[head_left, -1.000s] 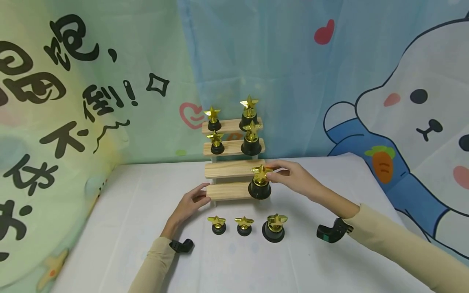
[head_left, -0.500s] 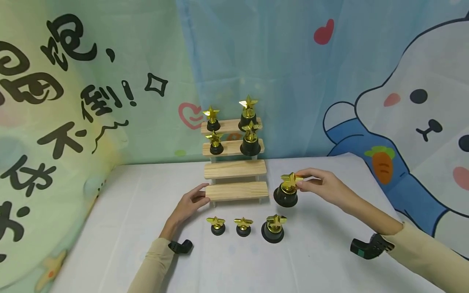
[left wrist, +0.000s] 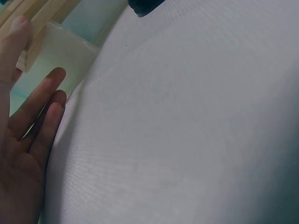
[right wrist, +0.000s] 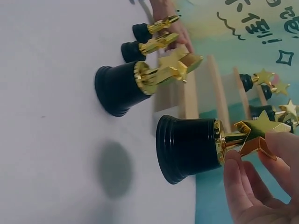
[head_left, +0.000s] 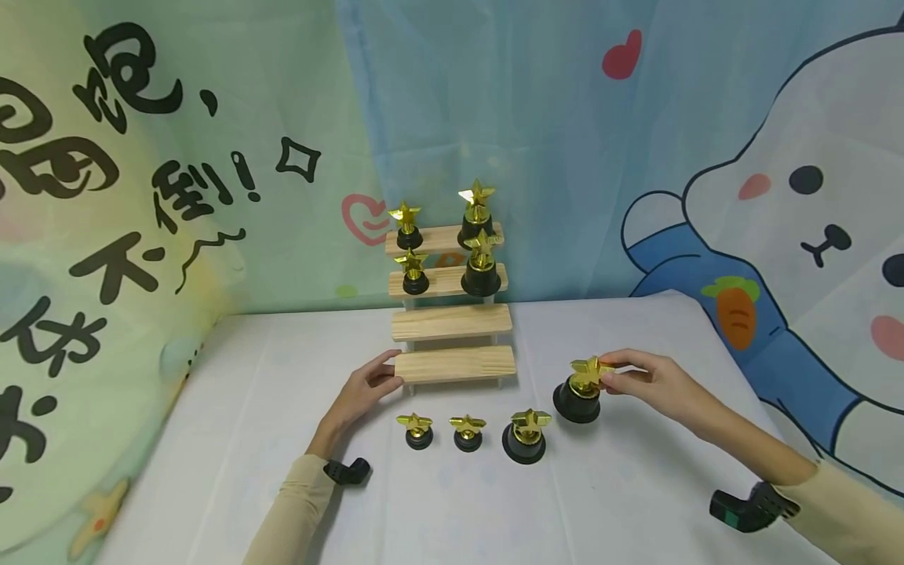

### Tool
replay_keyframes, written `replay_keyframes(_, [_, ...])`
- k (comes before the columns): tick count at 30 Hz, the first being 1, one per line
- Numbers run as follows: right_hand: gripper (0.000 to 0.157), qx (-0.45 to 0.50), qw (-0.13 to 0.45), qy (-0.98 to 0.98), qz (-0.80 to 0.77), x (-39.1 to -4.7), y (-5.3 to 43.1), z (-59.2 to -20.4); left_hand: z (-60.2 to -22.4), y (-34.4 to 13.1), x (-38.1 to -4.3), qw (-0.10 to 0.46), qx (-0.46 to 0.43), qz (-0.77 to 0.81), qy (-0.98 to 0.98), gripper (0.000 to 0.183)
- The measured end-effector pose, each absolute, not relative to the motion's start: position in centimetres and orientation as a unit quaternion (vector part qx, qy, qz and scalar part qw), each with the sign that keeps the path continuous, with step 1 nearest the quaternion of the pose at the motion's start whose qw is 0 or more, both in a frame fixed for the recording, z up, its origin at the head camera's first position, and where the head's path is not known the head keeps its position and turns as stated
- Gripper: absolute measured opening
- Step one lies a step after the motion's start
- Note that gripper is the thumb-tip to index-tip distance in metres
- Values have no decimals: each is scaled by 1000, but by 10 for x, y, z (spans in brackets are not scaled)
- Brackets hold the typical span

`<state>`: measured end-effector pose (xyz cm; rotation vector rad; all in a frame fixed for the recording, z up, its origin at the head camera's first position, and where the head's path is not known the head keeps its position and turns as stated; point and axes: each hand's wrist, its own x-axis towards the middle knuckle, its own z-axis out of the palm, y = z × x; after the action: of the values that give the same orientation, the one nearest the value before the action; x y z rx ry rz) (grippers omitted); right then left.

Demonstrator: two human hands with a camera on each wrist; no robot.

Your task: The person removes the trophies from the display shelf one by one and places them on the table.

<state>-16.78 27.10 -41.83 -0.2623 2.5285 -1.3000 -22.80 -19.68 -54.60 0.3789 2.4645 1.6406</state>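
Note:
My right hand (head_left: 653,386) pinches a trophy (head_left: 579,396) by its gold star, thumb against fingers. Its black base hangs above the cloth, with a round shadow beneath it in the right wrist view. At the other side, my left hand (head_left: 363,396) holds the left end of the lowest board of a wooden tiered stand (head_left: 455,365); its other fingers (left wrist: 44,95) stay extended below the board. On the cloth before the stand are two small trophies (head_left: 419,434) and a larger trophy (head_left: 524,443). The stand's upper two tiers carry a small trophy (head_left: 414,275) and a larger trophy (head_left: 481,275) each.
A white cloth (head_left: 452,510) covers the table. Behind the stand hangs a printed curtain (head_left: 551,157) with black lettering and a cartoon bear (head_left: 812,196). The stand's lower two boards are bare.
My right hand has lifted the trophy off the right end of the lowest board and carried it right and toward me. My left hand has stayed at the stand.

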Motion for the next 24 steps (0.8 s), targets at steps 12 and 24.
replay_keyframes(12, [42, -108, 176, 865, -457, -153, 279, -439, -532, -194, -222, 87, 127, 558, 815, 58])
replay_keyframes(24, [42, -117, 208, 845, -479, -146, 281, -460, -531, -195, -222, 85, 131, 552, 819, 58])
